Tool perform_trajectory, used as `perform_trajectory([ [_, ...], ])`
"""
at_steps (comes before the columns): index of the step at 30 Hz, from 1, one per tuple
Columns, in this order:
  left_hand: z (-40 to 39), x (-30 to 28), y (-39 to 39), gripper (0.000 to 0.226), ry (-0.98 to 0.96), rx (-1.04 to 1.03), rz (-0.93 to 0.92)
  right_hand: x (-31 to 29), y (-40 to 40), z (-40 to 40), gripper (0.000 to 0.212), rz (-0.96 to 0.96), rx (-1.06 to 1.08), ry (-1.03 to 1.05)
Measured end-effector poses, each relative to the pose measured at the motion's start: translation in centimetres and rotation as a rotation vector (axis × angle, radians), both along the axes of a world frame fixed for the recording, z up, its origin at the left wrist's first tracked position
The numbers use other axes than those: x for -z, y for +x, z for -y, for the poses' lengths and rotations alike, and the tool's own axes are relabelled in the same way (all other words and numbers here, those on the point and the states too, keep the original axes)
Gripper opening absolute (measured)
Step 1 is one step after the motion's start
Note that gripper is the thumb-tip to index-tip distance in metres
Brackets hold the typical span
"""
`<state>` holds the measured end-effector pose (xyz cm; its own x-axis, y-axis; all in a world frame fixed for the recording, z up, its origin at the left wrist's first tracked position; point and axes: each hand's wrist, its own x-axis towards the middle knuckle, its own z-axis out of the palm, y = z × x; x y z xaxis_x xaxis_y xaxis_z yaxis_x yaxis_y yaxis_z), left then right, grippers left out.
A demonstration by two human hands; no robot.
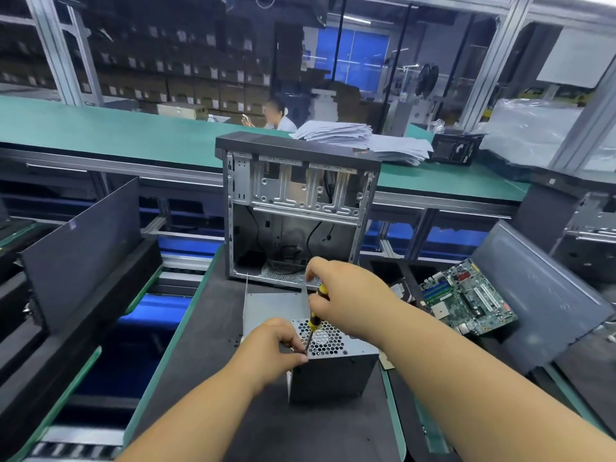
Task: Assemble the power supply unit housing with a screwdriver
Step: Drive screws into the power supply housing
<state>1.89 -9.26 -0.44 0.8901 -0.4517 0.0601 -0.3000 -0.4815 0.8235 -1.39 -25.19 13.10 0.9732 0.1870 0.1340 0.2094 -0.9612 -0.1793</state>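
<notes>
Your right hand (336, 295) has its fingers curled round the yellow-and-black handle of the screwdriver (315, 316), its tip down at the near left corner of the power supply unit housing (333, 358). Your left hand (273, 348) pinches at that same corner beside the tip. The housing sits on the dark surface (206, 345), just before the open computer case (296, 208), with a motherboard (466, 298) to its right

Two bare forearms, left grip (266, 351) and right grip (346, 295) ungloved
</notes>
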Motion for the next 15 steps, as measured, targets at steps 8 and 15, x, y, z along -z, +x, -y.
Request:
perform_trajectory([
  [8,0.0,-0.8,-0.4,0.027,-0.024,-0.007,-0.037,0.8,-0.1,-0.5,0.030,0.100,0.067,-0.197],
  [15,0.1,-0.7,-0.3,0.023,-0.082,-0.027,-0.117,-0.5,0.2,-0.1,0.031,-0.017,0.034,-0.188],
])
